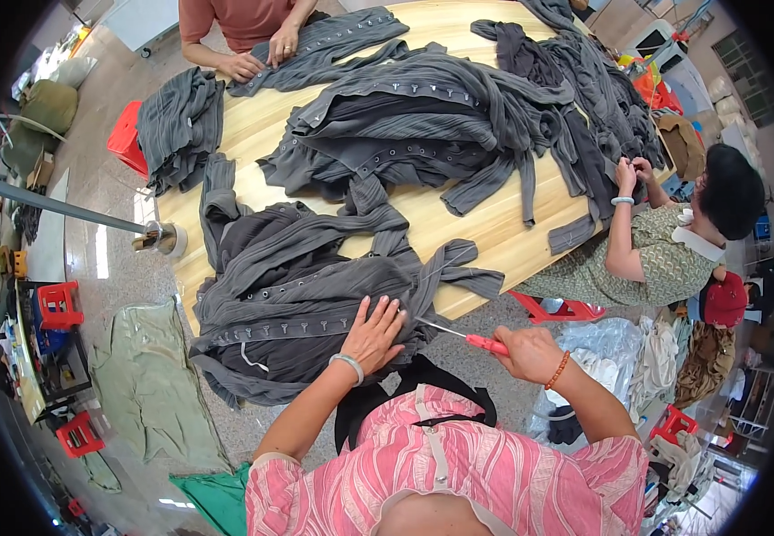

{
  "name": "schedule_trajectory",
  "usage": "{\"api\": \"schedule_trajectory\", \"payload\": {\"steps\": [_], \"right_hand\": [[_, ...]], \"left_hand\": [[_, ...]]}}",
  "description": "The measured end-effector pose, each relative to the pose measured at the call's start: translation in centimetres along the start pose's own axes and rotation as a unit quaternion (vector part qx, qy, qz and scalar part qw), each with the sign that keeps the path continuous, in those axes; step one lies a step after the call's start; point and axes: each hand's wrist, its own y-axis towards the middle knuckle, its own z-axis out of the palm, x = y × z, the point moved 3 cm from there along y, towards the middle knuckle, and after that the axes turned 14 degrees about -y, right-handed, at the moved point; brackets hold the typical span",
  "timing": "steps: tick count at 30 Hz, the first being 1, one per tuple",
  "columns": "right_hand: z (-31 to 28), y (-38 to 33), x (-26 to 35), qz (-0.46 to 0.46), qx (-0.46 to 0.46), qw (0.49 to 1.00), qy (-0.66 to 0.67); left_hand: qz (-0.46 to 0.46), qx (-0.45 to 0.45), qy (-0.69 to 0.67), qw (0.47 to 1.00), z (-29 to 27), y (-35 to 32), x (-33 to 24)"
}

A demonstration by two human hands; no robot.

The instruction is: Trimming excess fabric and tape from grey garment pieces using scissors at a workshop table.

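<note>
A grey ribbed garment point(289, 313) with a row of metal snaps along its placket lies at the near edge of the wooden tabletop point(485, 223), partly hanging over the rim toward the person. The left hand point(374, 335) rests flat on it, fingers spread wide, pressing the fabric down just right of the snap strip; a pale bangle sits on that wrist. The right hand point(530, 353) is closed in a fist around the red handle of a thin tool point(467, 336), whose metal shaft points left toward the garment's edge, its tip just beside the left hand's fingertips. A beaded orange bracelet circles the right wrist.

Further up the tabletop, a large heap of grey garments point(432, 125) of the same kind spreads across the middle and right side, and a smaller folded stack point(177, 125) hangs over the left edge. At the far end, a person in a rust-coloured top has both hands point(262, 55) on another grey piece. On the right, a seated person in a green patterned top point(664, 259) holds their hands up close together near the pile. A red stool point(561, 310) stands under the tabletop beside them, and a clear plastic bag point(597, 344) with pale contents lies on the floor just right of the right hand. A green cloth point(150, 384) lies on the floor at left.
</note>
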Motion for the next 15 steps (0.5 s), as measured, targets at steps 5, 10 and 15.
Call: {"api": "schedule_trajectory", "payload": {"steps": [5, 10, 15], "right_hand": [[-0.3, 0.4, -0.3, 0.007, -0.031, 0.999, 0.011], [0.9, 0.7, -0.9, 0.023, 0.012, 0.999, -0.044], [-0.6, -0.2, -0.8, 0.015, -0.008, 1.000, 0.000]], "left_hand": [[0.007, -0.015, -0.055, 0.998, 0.9, 3.2, 0.3], [0.000, 0.035, 0.002, 0.999, 2.2, 4.7, 0.2], [-0.010, -0.027, -0.146, 0.989, 2.2, 5.1, 0.7]]}}
